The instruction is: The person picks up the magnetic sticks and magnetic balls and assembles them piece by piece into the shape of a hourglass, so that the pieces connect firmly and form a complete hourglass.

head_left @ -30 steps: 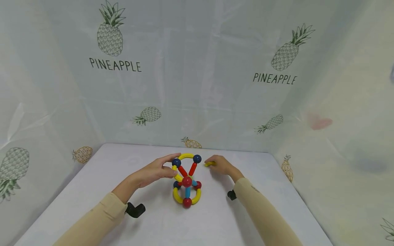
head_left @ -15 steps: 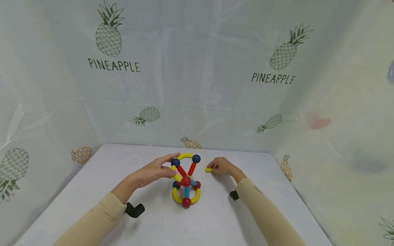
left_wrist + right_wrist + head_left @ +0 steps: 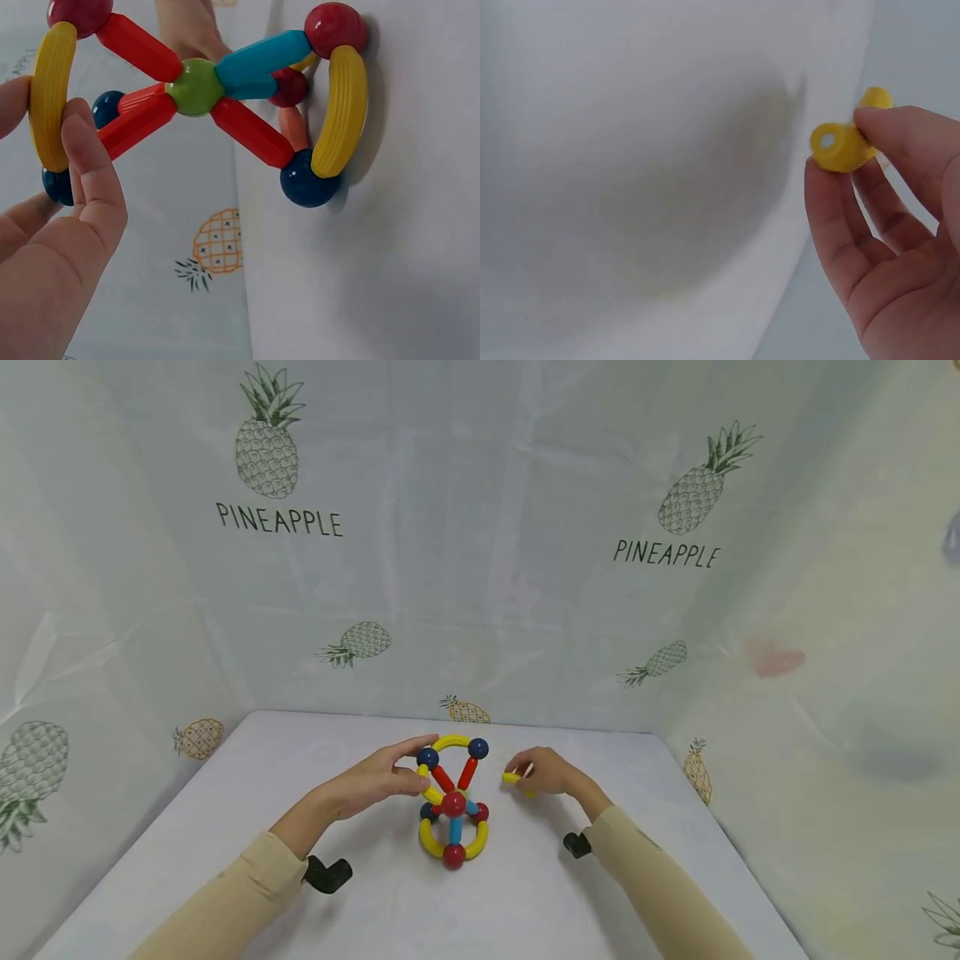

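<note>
A magnetic ball-and-rod model [image 3: 454, 804] stands on the white table in the head view. Its green ball [image 3: 196, 86] joins red and light-blue rods in the middle. Red and dark-blue balls sit at the outer ends, linked by yellow curved rods. My left hand [image 3: 377, 781] holds the model's upper left side, with fingers and thumb around a yellow curved rod [image 3: 51, 97]. To the right of the model, my right hand [image 3: 547, 770] pinches a loose yellow curved rod [image 3: 841, 148] between thumb and fingers. A pale magnet tip shows at that rod's end.
The white table [image 3: 390, 910] ends at the back against a pineapple-print curtain [image 3: 480, 568], which also rises on both sides. A black wrist camera mount [image 3: 327, 874] hangs under the left sleeve, and another mount [image 3: 577, 845] under the right.
My right hand has shifted slightly right and toward me, lifting the yellow curved rod and turning it in its fingers. My left hand and the model have stayed in place.
</note>
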Tool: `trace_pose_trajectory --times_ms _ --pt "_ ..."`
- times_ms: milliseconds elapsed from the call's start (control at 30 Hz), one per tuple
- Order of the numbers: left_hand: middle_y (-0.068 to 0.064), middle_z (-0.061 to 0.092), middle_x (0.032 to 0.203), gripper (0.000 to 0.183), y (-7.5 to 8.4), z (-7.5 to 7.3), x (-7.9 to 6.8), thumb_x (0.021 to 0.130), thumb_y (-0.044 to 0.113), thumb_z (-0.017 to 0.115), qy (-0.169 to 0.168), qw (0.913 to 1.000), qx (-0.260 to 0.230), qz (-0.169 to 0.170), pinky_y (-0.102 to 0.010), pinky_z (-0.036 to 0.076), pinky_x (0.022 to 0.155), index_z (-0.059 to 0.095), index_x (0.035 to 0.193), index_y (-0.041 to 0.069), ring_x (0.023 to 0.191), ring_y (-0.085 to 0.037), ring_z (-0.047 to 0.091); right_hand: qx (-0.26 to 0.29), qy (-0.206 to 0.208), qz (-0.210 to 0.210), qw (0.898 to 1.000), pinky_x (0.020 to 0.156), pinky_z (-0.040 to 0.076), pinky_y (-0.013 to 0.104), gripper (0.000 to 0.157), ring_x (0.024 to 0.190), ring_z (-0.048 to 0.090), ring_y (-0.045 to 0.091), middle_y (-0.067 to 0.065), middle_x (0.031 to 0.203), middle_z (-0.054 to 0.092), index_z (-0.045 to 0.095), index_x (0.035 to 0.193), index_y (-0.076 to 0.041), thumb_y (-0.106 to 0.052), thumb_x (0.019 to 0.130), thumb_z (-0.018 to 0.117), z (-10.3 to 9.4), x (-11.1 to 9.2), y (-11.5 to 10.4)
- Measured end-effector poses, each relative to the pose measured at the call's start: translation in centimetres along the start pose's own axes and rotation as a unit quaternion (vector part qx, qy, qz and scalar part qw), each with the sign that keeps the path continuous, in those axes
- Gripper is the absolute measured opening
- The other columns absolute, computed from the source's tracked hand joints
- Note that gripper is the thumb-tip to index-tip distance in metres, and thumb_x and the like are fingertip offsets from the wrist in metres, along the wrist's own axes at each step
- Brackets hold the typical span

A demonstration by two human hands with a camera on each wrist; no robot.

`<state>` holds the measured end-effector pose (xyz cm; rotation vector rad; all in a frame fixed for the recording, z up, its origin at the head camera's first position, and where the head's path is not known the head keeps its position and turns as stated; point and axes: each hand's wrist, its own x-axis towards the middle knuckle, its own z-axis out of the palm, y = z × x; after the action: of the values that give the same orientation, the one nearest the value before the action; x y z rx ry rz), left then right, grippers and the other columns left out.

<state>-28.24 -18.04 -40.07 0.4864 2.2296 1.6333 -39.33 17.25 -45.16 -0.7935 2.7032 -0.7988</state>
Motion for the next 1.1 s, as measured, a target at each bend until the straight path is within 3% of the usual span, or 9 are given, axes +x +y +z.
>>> trace_pose_trajectory --times_ms 267,600,867,1100 --pt "-0.015 0.046 0.154 0.077 0.1 0.1 -0.2 0.098 0.024 0.074 0.008 0.9999 0.003 -0.005 -0.064 0.042 0.117 0.036 0.166 0.029 0.117 -0.025 0.069 0.069 0.037 -0.016 0.997 0.081 0.060 0.032 0.029 0.092 0.067 0.018 0.001 0.110 0.072 0.075 0.128 -0.015 -0.015 0.099 0.074 -0.6 -2.0 -2.9" --pt "-0.013 0.034 0.169 0.087 0.2 0.2 -0.1 0.093 0.025 0.082 0.005 0.9999 -0.006 -0.009 -0.076 0.029 0.118 0.034 0.167 0.029 0.110 -0.027 0.067 0.144 0.059 -0.010 0.988 0.088 0.061 0.039 0.033 0.091 0.071 0.020 0.003 0.112 0.071 0.072 0.132 -0.017 -0.021 0.100 0.073 -1.8 -4.0 -6.6" --pt "-0.015 0.037 0.164 0.090 0.3 0.4 -0.4 0.093 0.023 0.083 0.003 1.0000 -0.005 0.001 -0.075 0.031 0.117 0.032 0.168 0.025 0.099 -0.026 0.064 0.150 0.080 -0.004 0.985 0.086 0.063 0.037 0.032 0.092 0.072 0.020 0.004 0.109 0.071 0.073 0.131 -0.016 -0.022 0.099 0.074 -1.8 -4.3 -8.0" --pt "-0.013 0.035 0.167 0.094 0.3 0.8 -0.4 0.091 0.026 0.086 0.012 0.9999 0.003 -0.004 -0.077 0.030 0.117 0.032 0.167 0.028 0.105 -0.026 0.067 0.144 0.086 -0.001 0.986 0.083 0.063 0.035 0.032 0.090 0.071 0.019 0.007 0.108 0.072 0.073 0.131 -0.016 -0.023 0.100 0.075 -1.5 -4.0 -8.6"
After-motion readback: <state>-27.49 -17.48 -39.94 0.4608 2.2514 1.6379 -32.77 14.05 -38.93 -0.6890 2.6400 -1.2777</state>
